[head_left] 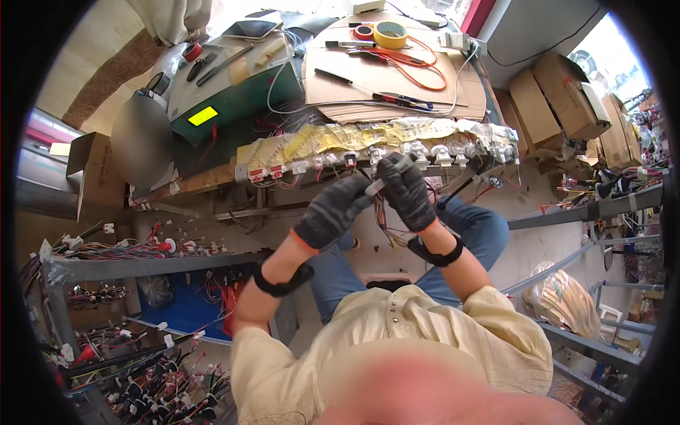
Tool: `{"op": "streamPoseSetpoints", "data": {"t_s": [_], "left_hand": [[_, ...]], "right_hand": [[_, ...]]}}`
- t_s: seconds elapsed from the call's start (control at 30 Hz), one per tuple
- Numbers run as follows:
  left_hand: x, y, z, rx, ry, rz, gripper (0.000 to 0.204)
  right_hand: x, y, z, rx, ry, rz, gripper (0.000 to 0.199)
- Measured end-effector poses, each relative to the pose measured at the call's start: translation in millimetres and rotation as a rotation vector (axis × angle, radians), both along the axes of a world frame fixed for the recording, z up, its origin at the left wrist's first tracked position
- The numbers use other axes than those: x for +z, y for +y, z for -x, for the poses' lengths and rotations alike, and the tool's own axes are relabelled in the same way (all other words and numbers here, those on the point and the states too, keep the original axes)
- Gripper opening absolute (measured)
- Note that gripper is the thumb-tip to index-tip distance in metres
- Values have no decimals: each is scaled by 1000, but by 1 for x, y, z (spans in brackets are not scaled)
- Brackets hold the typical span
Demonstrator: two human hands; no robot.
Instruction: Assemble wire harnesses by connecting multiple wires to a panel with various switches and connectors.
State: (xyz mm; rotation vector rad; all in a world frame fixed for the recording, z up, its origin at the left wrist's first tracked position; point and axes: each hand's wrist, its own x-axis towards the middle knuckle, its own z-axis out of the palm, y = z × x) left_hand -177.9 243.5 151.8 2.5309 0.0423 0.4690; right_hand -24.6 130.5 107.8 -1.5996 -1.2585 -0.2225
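White connector (pixel 373 188) (wires trailing) held aloft.

Single head cam, worn fisheye, looked steeply down over the person's chest, close to both gloved hands held up mid-frame. Table (pixel 212 180) w/ wire harnesses lay just beyond, toward top of frame; shelf racks curved along both rims. No 2nd view, so no shared part.

Gloved fingers hide most of the small white connector (pixel 376 186).

Both gloved hands raised together, left hand (pixel 331 210) curled, right hand (pixel 406 190) pinching, forearms angled inward
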Motion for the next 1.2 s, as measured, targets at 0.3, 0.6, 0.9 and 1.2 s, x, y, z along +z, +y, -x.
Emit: {"op": "streamPoseSetpoints", "data": {"t_s": [0.3,0.6,0.9,1.2], "left_hand": [[-52,-28,57,202,289,1341,16],[-70,-24,55,250,179,1343,16],[-64,-15,37,344,102,1234,17],[-41,-5,-4,367,-428,542,21]], "right_hand": [[5,74,-31,-3,394,138,23],[5,71,-17,-3,519,96,22],[-1,70,-23,72,478,49,11],[0,48,-2,-34,-54,275,25]]}}
